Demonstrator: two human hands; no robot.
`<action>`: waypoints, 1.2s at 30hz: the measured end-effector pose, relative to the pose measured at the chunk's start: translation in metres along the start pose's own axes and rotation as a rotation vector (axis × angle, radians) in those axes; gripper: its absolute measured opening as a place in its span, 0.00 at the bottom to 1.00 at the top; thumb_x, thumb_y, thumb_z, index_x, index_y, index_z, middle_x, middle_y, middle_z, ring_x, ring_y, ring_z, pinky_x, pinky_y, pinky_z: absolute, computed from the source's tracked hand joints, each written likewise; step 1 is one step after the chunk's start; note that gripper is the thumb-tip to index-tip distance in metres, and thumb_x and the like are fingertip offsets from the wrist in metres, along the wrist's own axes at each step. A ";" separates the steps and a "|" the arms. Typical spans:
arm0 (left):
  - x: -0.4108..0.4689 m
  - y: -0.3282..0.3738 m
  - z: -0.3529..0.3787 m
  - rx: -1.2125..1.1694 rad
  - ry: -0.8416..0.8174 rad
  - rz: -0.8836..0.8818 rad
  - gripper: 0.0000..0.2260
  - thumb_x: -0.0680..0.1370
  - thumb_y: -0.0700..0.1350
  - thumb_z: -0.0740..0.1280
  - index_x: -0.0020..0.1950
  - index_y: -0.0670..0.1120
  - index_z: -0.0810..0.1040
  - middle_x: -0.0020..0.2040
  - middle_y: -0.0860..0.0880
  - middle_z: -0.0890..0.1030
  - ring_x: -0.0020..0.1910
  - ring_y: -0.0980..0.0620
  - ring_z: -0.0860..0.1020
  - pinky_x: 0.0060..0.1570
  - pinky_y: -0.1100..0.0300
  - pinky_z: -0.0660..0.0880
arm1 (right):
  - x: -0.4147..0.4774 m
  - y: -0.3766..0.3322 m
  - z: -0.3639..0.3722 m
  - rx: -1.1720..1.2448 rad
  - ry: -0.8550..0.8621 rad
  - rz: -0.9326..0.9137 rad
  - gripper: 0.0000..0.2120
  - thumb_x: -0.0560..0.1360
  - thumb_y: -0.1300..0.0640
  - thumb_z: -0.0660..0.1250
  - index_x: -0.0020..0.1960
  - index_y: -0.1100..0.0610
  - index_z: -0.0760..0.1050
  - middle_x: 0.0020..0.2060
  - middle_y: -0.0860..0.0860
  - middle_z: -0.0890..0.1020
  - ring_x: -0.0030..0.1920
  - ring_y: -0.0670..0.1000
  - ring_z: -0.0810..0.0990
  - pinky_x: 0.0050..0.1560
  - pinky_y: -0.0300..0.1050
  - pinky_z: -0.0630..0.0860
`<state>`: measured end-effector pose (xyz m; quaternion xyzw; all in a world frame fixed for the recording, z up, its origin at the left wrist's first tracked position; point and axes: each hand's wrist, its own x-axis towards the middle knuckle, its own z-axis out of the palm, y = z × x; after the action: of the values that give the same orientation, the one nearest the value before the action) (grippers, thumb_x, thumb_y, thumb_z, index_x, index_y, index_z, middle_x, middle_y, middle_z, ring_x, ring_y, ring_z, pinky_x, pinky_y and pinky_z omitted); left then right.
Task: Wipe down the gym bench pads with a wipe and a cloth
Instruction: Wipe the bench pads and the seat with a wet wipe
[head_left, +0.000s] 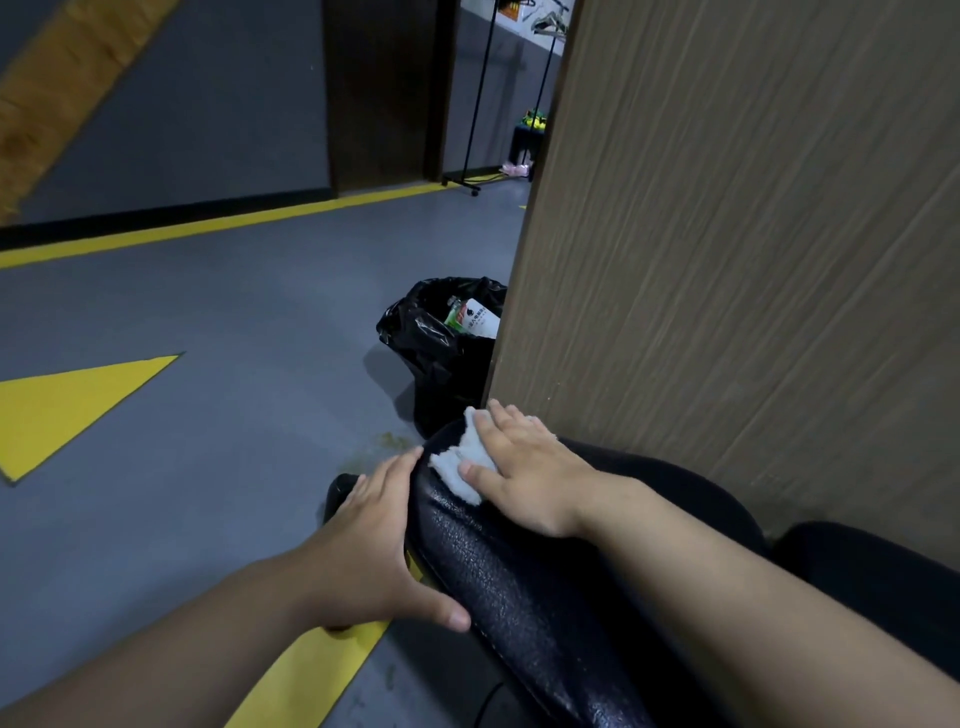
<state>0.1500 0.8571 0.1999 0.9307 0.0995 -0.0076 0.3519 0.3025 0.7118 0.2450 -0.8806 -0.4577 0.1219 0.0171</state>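
The white cloth (457, 462) lies under the right hand (524, 467), whose flat, spread fingers press it onto the far end of the black bench pad (519, 597). The left hand (374, 545), fingers straight and holding nothing, braces the pad's side. Wiping looks to be mid-course; how much remains is unclear. Beyond the hands, a packet (475, 318) in a black bin bag (431, 353) bears print too small to read.

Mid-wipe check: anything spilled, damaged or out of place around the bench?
A patch of yellowish-green specks on the grey floor, just past the left hand and beside the end of the bench pad, looks like a spill or stain.
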 end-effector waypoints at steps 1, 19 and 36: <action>0.000 0.001 -0.001 -0.006 0.001 0.009 0.70 0.49 0.74 0.77 0.78 0.58 0.36 0.72 0.65 0.49 0.78 0.57 0.48 0.78 0.51 0.52 | -0.016 0.009 0.001 -0.018 0.003 0.000 0.35 0.81 0.37 0.45 0.80 0.53 0.37 0.79 0.52 0.39 0.78 0.49 0.35 0.77 0.47 0.37; -0.001 0.001 0.002 -0.059 0.015 0.011 0.70 0.47 0.74 0.78 0.77 0.61 0.38 0.75 0.63 0.52 0.76 0.56 0.55 0.74 0.52 0.62 | -0.148 0.047 0.008 -0.034 -0.061 0.069 0.42 0.70 0.29 0.32 0.77 0.50 0.29 0.74 0.45 0.26 0.72 0.42 0.23 0.69 0.35 0.25; 0.009 -0.006 0.003 -0.120 0.031 0.054 0.70 0.45 0.69 0.82 0.76 0.63 0.43 0.71 0.62 0.59 0.72 0.58 0.63 0.69 0.54 0.70 | -0.003 -0.031 -0.007 -0.077 -0.132 0.318 0.29 0.82 0.47 0.46 0.75 0.65 0.59 0.75 0.66 0.57 0.75 0.67 0.54 0.75 0.59 0.52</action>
<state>0.1582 0.8612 0.1923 0.9103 0.0802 0.0225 0.4054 0.2775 0.7275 0.2572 -0.9319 -0.3173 0.1628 -0.0661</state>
